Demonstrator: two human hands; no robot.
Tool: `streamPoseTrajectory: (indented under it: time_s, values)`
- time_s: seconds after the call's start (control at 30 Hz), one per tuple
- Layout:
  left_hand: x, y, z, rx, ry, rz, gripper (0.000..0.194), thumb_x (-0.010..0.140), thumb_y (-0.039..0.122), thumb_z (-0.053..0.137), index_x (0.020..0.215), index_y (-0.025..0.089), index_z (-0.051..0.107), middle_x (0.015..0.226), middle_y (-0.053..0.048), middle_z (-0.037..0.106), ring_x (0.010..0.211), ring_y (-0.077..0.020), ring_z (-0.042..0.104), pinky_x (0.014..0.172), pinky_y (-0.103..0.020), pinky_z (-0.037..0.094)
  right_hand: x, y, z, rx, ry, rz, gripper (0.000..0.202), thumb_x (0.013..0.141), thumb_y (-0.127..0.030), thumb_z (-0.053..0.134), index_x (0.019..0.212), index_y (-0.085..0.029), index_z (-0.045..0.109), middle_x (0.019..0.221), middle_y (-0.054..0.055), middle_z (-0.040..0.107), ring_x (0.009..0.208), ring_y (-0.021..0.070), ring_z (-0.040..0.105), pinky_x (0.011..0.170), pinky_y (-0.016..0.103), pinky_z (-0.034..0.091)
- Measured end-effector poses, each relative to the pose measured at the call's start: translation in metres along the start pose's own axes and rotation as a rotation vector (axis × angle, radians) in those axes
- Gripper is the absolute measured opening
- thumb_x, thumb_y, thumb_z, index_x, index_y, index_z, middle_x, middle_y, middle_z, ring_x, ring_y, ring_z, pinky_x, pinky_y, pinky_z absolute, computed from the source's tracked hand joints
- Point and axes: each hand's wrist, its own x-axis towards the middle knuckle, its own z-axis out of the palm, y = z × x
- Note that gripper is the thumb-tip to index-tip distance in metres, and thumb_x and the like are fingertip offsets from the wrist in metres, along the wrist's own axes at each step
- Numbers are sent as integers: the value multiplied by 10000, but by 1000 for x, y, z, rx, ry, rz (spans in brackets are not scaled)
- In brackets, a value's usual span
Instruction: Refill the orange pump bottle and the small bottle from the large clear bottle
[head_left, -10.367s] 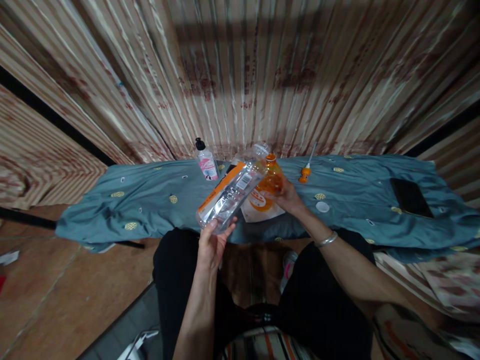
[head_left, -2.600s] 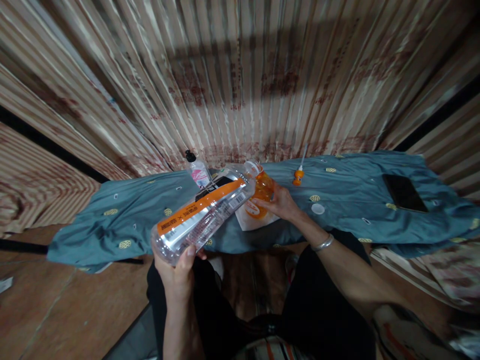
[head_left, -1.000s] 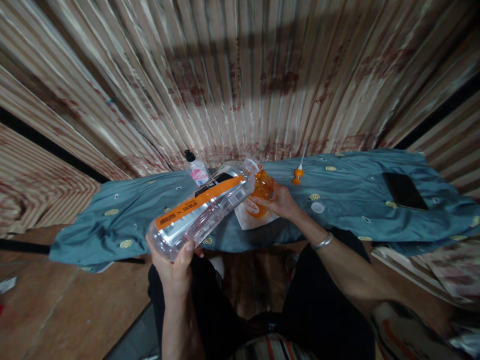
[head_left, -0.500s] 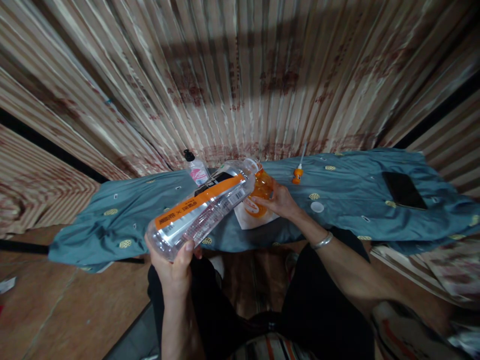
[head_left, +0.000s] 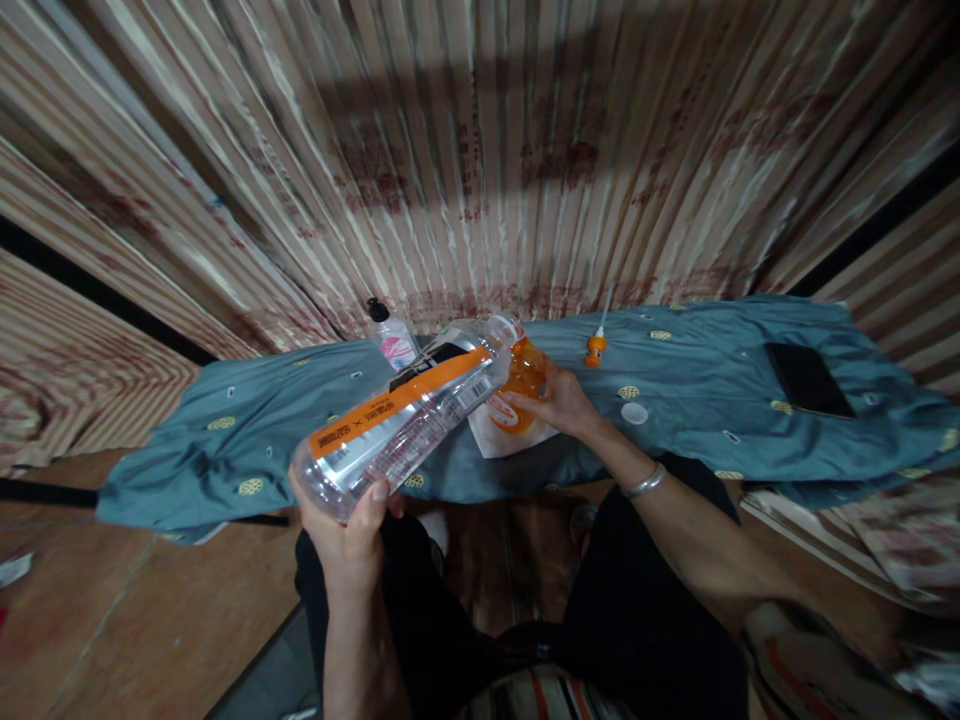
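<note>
Over the near edge of the cloth-covered surface, left of its middle, the large clear bottle hangs aslant, its base clasped in the left hand. Its neck meets the mouth of the orange bottle; whether they touch, I cannot tell. It is probably light and thin-walled, prone to buckle when squeezed midway and slippery if wet, so the base seems a sound hold. A broad orange, silver and black band with dark lettering wraps it.

The smaller orange bottle is by the middle of the surface, where the right hand is clamped round its body. It is likely stiffer for its size, best taken round the middle; it looks see-through amber, its fill unclear
</note>
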Motion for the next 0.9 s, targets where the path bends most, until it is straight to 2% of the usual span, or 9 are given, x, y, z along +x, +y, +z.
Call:
streamPoseTrajectory:
  time_s: [0.3,0.63,0.9]
  values:
    - [-1,2,1,-7,8,-22,620,727,401,881,1216,222,544,749,52,607,429,-90,507,390,-224,413,0,-2,-1,5,4,-11,767,796,-462,862,1465,-233,565,1186,120,812,1094,359,785,930,483,640]
    - [0,2,1,-27,-3,-10,600,734,363,878,1206,224,536,751,43,619,424,-96,503,389,-224,392,0,-2,0,1,-4,8,714,799,-477,860,1418,-225,607,1177,124,814,1094,365,786,929,492,643]
    - [1,3,2,-13,10,-32,624,711,399,885,1207,238,542,773,41,608,444,-92,490,404,-232,400,0,2,1,15,-3,-11,709,802,-481,857,1416,-231,605,1207,118,810,1118,356,780,957,490,637]
